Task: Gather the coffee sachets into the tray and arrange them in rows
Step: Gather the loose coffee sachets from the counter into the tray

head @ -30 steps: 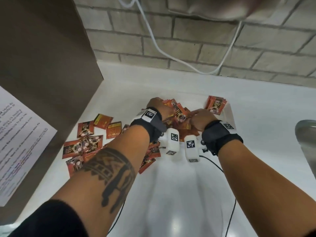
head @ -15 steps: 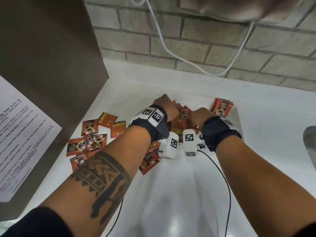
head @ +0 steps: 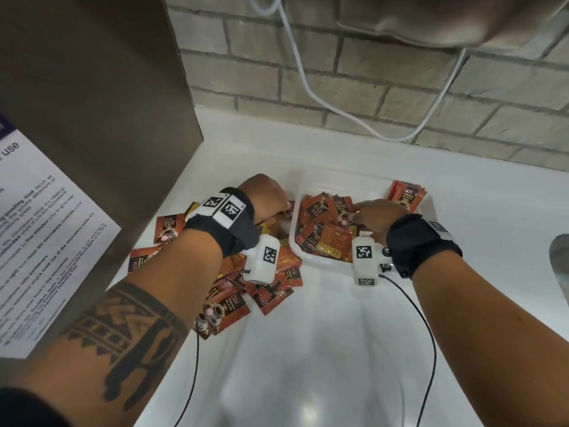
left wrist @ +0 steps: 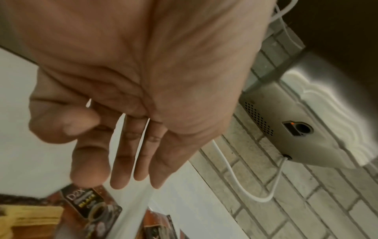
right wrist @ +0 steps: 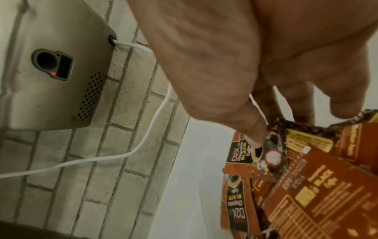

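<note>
1. A pale brick wall (head: 385, 87) backs the white counter (head: 308, 349).
2. A white cable (head: 303, 78) droops across the bricks.
3. A grey appliance (right wrist: 55, 67) hangs there, showing an orange light.

Glossy white counter (head: 308, 349) here, smooth enough to throw back the light. The tray (head: 323, 262) on it is clear, shiny plastic. Coffee sachets (head: 331, 238) inside it and sachets (head: 271, 291) loose beside its left edge show printed foil-like film, red-brown with a slight sheen. Behind, the brick wall (head: 369, 72) looks rough and matt, a smooth white cable (head: 308, 84) hanging across it. Brushed, dull metal on the appliance (right wrist: 57, 64). Both wrists wear matt black cloth bands (head: 421, 241).
</note>
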